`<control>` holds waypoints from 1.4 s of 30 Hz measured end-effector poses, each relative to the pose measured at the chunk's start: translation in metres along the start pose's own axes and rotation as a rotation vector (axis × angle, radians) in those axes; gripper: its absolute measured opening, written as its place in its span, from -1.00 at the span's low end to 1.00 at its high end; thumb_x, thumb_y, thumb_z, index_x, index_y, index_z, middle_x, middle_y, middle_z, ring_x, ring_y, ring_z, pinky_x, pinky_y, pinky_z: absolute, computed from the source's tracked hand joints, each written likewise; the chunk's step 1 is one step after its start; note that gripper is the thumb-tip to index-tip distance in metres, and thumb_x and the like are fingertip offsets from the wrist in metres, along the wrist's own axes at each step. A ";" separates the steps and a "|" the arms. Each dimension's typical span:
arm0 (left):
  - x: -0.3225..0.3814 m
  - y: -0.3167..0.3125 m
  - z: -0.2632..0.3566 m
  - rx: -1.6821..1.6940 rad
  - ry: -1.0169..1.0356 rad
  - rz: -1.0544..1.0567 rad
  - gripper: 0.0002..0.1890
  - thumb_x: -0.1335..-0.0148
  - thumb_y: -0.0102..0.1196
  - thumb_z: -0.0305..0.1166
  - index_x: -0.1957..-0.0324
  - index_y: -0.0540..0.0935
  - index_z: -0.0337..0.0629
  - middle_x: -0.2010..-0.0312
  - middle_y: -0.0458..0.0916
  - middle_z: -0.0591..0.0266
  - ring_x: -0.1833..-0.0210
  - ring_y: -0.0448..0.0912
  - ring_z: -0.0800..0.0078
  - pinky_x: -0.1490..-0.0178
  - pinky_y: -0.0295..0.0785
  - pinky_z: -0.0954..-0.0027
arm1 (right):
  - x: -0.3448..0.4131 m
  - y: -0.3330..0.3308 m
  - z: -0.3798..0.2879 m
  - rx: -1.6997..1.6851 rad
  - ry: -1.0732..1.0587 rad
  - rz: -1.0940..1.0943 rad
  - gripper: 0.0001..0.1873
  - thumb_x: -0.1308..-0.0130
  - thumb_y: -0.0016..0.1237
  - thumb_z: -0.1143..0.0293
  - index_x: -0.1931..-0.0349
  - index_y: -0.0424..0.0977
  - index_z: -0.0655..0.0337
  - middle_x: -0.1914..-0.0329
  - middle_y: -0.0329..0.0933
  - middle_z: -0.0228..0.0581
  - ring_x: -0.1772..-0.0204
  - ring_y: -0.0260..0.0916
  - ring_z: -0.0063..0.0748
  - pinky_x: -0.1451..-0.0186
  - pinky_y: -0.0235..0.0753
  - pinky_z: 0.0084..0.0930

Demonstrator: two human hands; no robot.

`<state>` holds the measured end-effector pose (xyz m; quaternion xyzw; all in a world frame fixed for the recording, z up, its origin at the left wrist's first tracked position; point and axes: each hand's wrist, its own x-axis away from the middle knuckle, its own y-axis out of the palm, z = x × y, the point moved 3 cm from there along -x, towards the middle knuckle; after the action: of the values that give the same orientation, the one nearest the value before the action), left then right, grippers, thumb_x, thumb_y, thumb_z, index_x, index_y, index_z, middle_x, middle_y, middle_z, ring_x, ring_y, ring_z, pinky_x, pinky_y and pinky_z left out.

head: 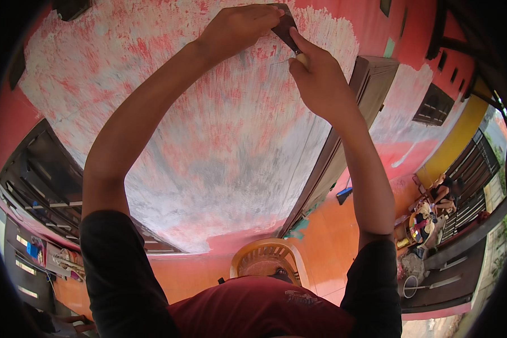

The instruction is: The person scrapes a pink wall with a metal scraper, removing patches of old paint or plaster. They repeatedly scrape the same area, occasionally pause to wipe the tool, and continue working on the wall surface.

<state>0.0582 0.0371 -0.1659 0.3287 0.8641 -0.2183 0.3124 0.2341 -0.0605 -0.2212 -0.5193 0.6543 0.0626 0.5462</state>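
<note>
Both my arms reach up in front of a wall (pixel 219 139) whose red and pink paint is patchy, with whitish and grey areas. My right hand (pixel 321 80) grips the pale handle (pixel 302 60) of a putty knife, its thumb or finger lying along the dark metal blade (pixel 285 28). The fingers of my left hand (pixel 238 26) press on the far part of the blade, near its edge. The blade lies close to the wall; whether it touches cannot be told.
Below me stands a wooden chair (pixel 298 262) with a curved back on the orange tiled floor (pixel 329 236). A brown door (pixel 374 88) is to the right, a dark window (pixel 42 169) to the left. At the far right a person (pixel 445 194) sits beside a cluttered round table (pixel 415 226).
</note>
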 end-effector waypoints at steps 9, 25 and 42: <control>-0.017 -0.016 -0.003 0.074 -0.063 -0.046 -0.79 -0.19 0.19 -0.56 0.11 0.66 -0.20 0.05 0.75 0.07 0.03 0.75 0.13 0.05 0.73 0.27 | -0.015 0.001 -0.001 0.029 -0.065 0.010 -0.40 -0.46 -0.09 0.43 -0.50 0.26 0.28 0.52 0.32 -0.30 0.44 0.25 -0.55 0.26 0.40 -0.50; -0.043 -0.028 -0.033 0.038 -0.210 0.008 -0.78 -0.22 0.15 -0.55 0.10 0.74 -0.16 0.19 0.78 0.07 0.16 0.78 0.18 0.12 0.72 0.28 | -0.051 -0.017 -0.034 0.019 -0.103 -0.043 -0.47 -0.37 -0.12 0.50 -0.35 0.35 0.38 0.22 0.47 0.15 0.10 0.44 0.00 0.05 0.48 -0.28; -0.063 -0.049 -0.060 0.073 -0.125 0.062 -0.86 -0.23 0.15 -0.59 0.21 0.72 -0.19 0.28 0.76 0.02 0.24 0.77 0.13 0.18 0.68 0.26 | -0.081 -0.019 -0.057 -0.123 -0.168 -0.054 -0.49 -0.39 -0.13 0.52 -0.34 0.36 0.43 0.21 0.62 0.16 0.16 0.62 -0.08 0.07 0.54 -0.25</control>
<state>0.0368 0.0117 -0.0721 0.3522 0.8239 -0.2599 0.3601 0.2006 -0.0565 -0.1261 -0.5622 0.5868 0.1311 0.5679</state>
